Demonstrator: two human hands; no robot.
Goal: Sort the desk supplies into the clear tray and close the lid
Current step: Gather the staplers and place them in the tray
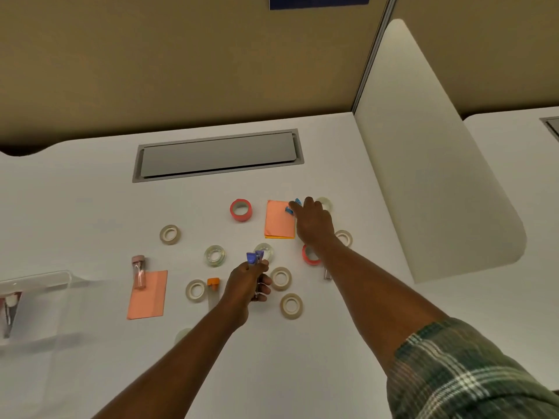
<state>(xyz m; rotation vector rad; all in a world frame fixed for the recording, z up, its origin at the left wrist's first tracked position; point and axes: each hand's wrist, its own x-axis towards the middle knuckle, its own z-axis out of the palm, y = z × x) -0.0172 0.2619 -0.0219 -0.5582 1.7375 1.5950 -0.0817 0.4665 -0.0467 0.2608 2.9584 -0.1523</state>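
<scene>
The clear tray [39,279] sits at the far left edge of the white desk [90,207], only partly in sight, with a couple of white-capped pieces inside it. Well apart from it, mid-desk, the left hand [249,285] is curled tight round a pair of blue-capped tubes [253,257], caps poking up above the knuckles.

The right hand [311,222] reaches further back, fingertips on a small blue item [289,210] at the top corner of an orange note pad [278,220]. From here I cannot tell whether the fingers have closed on it or only touch it.

Tape rolls lie scattered all round:
- a red roll [240,209] just left of the pad, and another red roll [309,257] half under the right forearm;
- beige rolls [170,234] left, right and near the left hand;
- a clear roll [214,255] beside the left hand's tubes.

A pink-capped vial [139,272] lies across a second orange pad [148,297], between the tray and the hands. An orange-capped tube [213,284] lies just left of the left wrist. A plaid sleeve [469,373] covers the right upper arm, and a grey hatch [217,155] is set into the desk behind everything.
</scene>
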